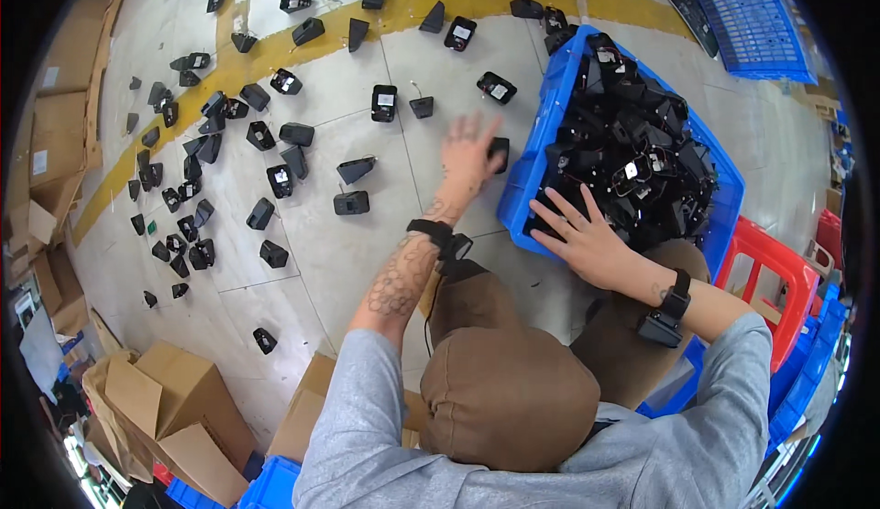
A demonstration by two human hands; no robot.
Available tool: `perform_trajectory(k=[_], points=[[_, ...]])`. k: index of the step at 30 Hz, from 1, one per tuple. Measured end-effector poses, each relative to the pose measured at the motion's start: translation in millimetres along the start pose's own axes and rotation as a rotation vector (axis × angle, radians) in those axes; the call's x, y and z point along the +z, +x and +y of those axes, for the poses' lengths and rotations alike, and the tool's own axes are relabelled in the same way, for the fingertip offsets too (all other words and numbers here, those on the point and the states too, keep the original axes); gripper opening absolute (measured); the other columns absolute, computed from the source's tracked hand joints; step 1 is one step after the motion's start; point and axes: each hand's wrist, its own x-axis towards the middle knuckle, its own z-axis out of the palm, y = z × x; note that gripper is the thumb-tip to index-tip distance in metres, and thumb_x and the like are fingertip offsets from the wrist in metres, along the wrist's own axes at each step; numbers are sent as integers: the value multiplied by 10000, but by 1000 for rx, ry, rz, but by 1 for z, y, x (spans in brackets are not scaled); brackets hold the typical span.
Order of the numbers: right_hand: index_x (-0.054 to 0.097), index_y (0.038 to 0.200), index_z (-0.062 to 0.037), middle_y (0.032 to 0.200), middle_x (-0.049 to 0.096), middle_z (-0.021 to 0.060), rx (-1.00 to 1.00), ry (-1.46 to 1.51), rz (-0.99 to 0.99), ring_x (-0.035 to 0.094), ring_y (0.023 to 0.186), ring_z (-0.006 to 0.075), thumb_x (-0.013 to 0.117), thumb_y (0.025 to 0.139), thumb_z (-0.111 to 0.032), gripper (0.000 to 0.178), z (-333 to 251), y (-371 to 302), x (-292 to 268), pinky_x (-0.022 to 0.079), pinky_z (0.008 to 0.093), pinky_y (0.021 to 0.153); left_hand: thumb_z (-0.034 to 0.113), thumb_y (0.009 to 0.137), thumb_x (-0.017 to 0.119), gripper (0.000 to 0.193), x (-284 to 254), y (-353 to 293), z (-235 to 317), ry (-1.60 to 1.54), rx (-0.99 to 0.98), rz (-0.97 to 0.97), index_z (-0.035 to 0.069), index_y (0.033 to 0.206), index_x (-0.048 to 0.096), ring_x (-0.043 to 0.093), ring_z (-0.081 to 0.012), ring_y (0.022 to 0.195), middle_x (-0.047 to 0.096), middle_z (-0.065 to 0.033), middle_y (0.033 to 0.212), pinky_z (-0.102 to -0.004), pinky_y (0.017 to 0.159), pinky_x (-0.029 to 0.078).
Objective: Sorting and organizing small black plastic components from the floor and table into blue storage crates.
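Note:
My left hand (469, 153) is over the tiled floor with its fingers spread, slightly blurred. Right beside it is a small black plastic housing (500, 155); whether they touch I cannot tell. My right hand (587, 239) lies with fingers stretched out over the near left rim of a blue plastic crate (530, 175). A heap of black plastic housings (632, 133) with thin wires fills that crate. Just beyond my left hand, a housing with a white label (496, 87) and a smaller black piece with a wire (422, 107) rest on the floor.
Many more black housings (280, 180) are scattered across the floor to the left and far side, some on a yellow floor stripe (403, 16). Cardboard boxes (188, 399) stand at the lower left. A red plastic stool (779, 275) and blue basket (753, 19) are to the right.

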Motion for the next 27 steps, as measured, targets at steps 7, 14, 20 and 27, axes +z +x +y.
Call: perform_trajectory(k=[7,14,20,27], points=[[572,1187,-78,1307,494,170,260,263,200,467,1206,378,622,817,-218,398,46,125,-39,372,483,1022,158,677,678,434,26,-35,1,-136,-113,-179,111,1087,545,538,-358,1032,511,-160,1126,-456,831,482],[500,1260,-88,1177,507,239,774,11,99,521,1068,443,646,786,-222,514,161,213,91,481,527,851,96,723,579,528,-91,10,-60,-195,-529,361,177,1242,524,550,-427,965,471,-248,1177,-488,808,468],[505,1242,-116,1137,509,239,646,128,688,518,1057,414,633,777,-166,484,142,292,73,460,483,882,107,726,577,561,-99,27,-132,34,-397,308,198,1276,519,496,-436,1072,446,-257,1226,-467,876,459],[432,1386,-273,1305,449,245,638,-51,656,453,1172,452,620,795,-456,647,182,354,57,408,538,946,231,757,644,465,-58,39,-119,178,-486,13,238,1215,565,520,-350,1066,551,-154,1150,-483,843,466]])
